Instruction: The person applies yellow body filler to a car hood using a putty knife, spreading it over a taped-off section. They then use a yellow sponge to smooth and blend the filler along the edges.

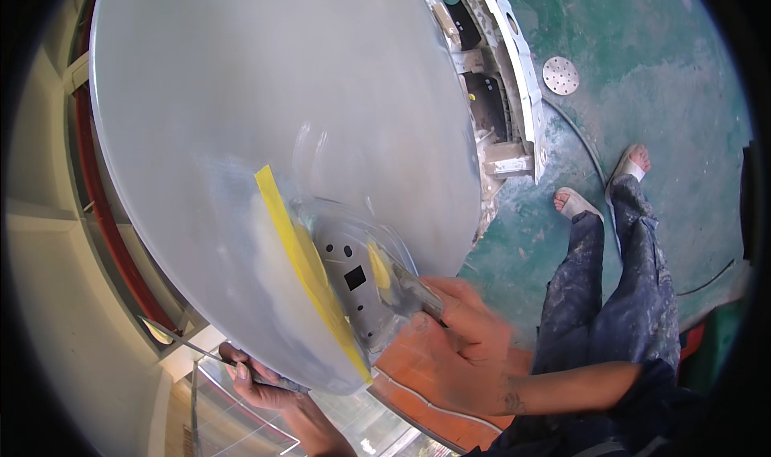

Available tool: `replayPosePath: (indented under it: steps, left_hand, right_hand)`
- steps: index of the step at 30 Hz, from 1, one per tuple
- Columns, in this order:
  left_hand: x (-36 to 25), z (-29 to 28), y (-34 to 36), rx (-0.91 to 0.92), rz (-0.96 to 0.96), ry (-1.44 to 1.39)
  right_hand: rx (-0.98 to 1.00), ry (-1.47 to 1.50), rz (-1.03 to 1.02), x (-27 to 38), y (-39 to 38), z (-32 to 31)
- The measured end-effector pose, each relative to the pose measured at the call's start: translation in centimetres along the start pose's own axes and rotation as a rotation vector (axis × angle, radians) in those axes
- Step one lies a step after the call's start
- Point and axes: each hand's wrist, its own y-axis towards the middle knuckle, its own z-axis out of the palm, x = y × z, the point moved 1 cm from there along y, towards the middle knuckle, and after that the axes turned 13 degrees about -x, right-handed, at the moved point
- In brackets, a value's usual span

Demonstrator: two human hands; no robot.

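Observation:
A large curved car body panel (281, 79), coated in dull grey, fills the middle. Yellow masking tape (301, 256) runs along the edge of its recess (333, 240), which has several holes. My right hand (466, 332) grips a flat filler spreader (414, 295) over this recess; yellow filler (379, 268) sits on its blade. Whether the blade touches the metal, I cannot tell. By the panel's lower left edge, my left hand (261, 386) is closed around a thin flat blade (197, 348), seen nearly edge-on, with yellow filler (161, 334) at its far end.
A metal frame (526, 95) with openings borders the panel's right side. A hose (582, 132) and a round perforated disc (560, 75) lie on the green floor. My legs (618, 288) stand at right. An orange surface (442, 409) lies beneath my right forearm; a red pipe (104, 208) runs at left.

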Motion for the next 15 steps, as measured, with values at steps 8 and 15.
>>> replayPosePath:
  steps: [8,15]
  left_hand:
    - [-0.3,1.6,-2.0,0.015,-0.002,-0.033]
    - [-0.9,3.0,-3.3,-0.027,0.054,-0.028]
  right_hand:
    - [0.038,-0.054,0.116,0.6,-3.3,1.2]
    - [-0.007,-0.016,-0.076,2.8,-6.9,3.1]
